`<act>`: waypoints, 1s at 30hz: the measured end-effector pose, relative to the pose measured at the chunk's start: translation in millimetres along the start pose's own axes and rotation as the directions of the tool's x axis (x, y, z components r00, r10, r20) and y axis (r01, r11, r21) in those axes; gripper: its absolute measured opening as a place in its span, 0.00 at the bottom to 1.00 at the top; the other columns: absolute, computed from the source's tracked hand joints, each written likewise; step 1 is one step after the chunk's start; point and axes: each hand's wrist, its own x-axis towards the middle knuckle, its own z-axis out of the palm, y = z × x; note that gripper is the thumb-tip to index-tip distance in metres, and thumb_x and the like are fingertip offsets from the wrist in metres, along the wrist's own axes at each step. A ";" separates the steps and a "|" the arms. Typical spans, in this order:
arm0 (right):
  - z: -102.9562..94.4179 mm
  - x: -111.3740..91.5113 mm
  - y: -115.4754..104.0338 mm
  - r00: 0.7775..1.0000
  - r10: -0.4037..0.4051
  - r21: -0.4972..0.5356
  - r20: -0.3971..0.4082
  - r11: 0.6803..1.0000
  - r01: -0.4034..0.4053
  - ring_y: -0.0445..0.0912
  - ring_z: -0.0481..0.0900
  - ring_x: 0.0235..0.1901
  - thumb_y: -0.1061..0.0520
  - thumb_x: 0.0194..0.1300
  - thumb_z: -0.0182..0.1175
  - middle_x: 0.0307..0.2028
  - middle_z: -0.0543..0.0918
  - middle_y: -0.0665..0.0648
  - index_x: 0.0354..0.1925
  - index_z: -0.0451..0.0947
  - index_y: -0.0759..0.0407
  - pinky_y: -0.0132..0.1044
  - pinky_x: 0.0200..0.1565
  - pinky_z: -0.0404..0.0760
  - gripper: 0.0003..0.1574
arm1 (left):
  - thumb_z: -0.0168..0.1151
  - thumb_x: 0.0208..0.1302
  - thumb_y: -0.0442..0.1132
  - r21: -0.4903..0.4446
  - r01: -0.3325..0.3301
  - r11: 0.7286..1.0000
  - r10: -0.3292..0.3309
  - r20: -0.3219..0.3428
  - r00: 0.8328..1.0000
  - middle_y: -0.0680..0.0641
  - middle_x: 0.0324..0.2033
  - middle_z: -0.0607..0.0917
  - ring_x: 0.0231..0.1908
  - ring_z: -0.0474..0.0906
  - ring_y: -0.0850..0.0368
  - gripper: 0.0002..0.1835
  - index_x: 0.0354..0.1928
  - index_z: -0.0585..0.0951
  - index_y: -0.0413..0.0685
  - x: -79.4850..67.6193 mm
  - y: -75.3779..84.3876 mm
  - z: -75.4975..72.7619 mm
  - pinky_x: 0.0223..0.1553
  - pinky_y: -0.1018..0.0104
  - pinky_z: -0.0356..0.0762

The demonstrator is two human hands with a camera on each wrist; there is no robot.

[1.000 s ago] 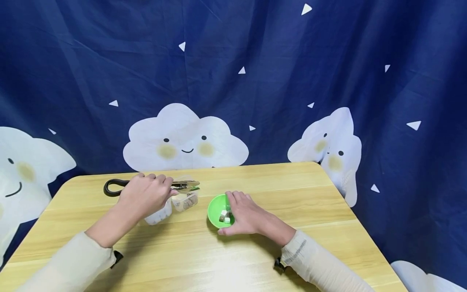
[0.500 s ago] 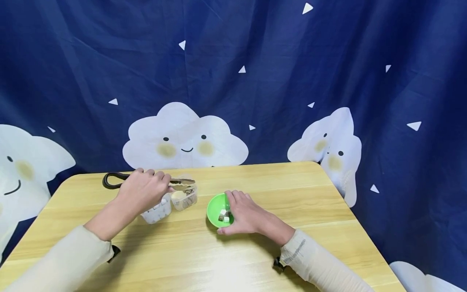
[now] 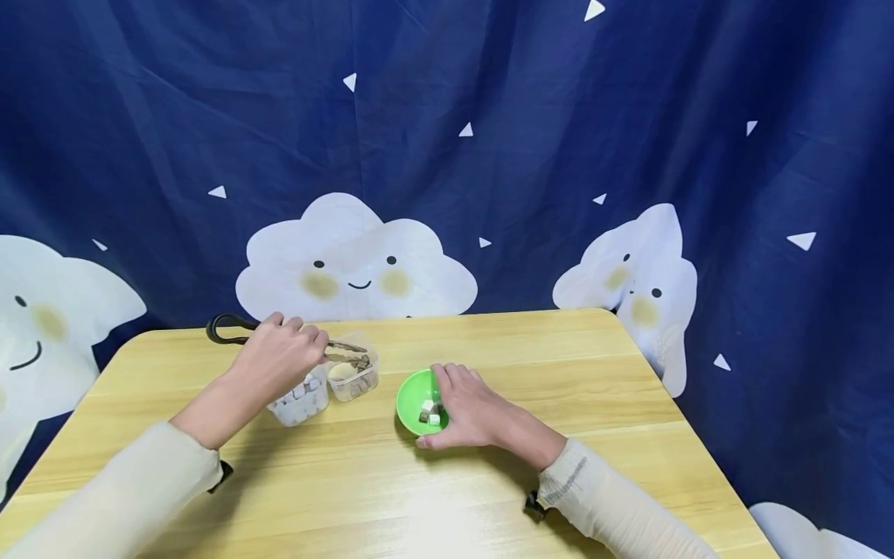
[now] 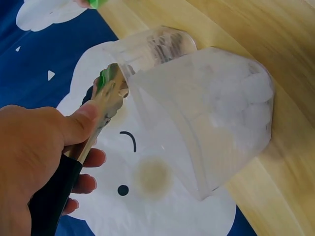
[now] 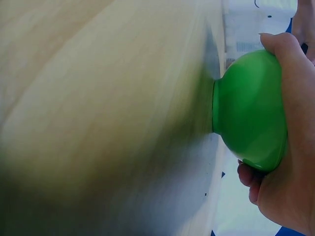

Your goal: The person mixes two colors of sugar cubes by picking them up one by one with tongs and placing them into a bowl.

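My left hand (image 3: 279, 353) grips a pair of tongs (image 3: 222, 330) with black handles and metal arms. Their scalloped tips (image 4: 113, 88) reach in over the rim of a clear tub holding brown pieces (image 3: 354, 386). Beside it, partly behind my left hand, stands a second clear tub (image 3: 299, 411) with white cubes. My right hand (image 3: 475, 407) holds a small green bowl (image 3: 410, 394) on the table, thumb and fingers spread around its side. Inside the bowl lie several white and brown cubes (image 3: 434, 420). In the right wrist view the bowl's foot meets the tabletop.
Everything stands on a light wood-grain table (image 3: 363, 481) with rounded far corners. A dark blue curtain (image 3: 412, 93) with white clouds and triangles hangs right behind the far edge. Both tubs sit near that edge, left of the bowl.
The tongs' tips have come down into the tub of brown pieces, and the left hand has tilted with them. The right hand and bowl have stayed in place.
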 end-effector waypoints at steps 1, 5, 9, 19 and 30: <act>-0.2 -0.2 0.1 1.000 0.000 -0.001 -0.001 1.000 0.000 0.45 0.71 0.51 0.14 0.47 0.61 0.52 0.74 0.54 0.71 0.58 0.59 0.38 0.54 0.73 0.71 | 0.81 0.52 0.49 0.003 -0.005 1.000 0.005 0.005 1.000 0.47 0.18 0.80 0.19 0.74 0.49 0.21 0.25 0.80 0.43 0.4 0.0 1.3 0.22 0.59 0.67; -0.6 -0.6 0.5 1.000 0.003 0.001 -0.001 1.000 -0.003 0.45 0.71 0.51 0.14 0.47 0.61 0.52 0.74 0.54 0.71 0.58 0.58 0.38 0.54 0.73 0.71 | 0.78 0.55 0.43 0.017 -0.017 1.000 0.017 0.025 1.000 0.47 0.19 0.81 0.20 0.74 0.49 0.15 0.25 0.81 0.43 1.7 0.2 6.1 0.23 0.59 0.68; -0.4 -0.5 1.2 1.000 0.005 0.008 0.000 1.000 -0.005 0.45 0.71 0.51 0.14 0.47 0.61 0.52 0.74 0.54 0.71 0.58 0.58 0.38 0.54 0.72 0.71 | 0.67 0.60 0.31 0.021 -0.030 0.999 0.030 0.029 0.999 0.47 0.19 0.81 0.19 0.73 0.49 0.07 0.25 0.81 0.43 1.9 0.0 12.3 0.23 0.59 0.66; 1.1 0.0 1.4 1.000 0.005 -0.006 0.001 1.000 -0.005 0.44 0.71 0.51 0.13 0.47 0.60 0.52 0.74 0.53 0.72 0.57 0.58 0.37 0.53 0.72 0.71 | 0.66 0.57 0.27 0.004 -0.048 0.999 0.047 0.057 0.997 0.47 0.22 0.84 0.23 0.76 0.48 0.05 0.28 0.84 0.42 2.5 -2.0 23.2 0.27 0.58 0.70; 0.5 0.0 0.0 1.000 0.008 0.006 -0.009 1.000 -0.008 0.43 0.69 0.48 0.14 0.46 0.62 0.50 0.73 0.52 0.70 0.59 0.57 0.35 0.49 0.70 0.69 | 0.73 0.54 0.28 0.013 -0.070 0.997 0.068 0.128 0.989 0.47 0.24 0.86 0.25 0.77 0.50 0.05 0.30 0.86 0.43 6.6 1.8 23.6 0.31 0.58 0.76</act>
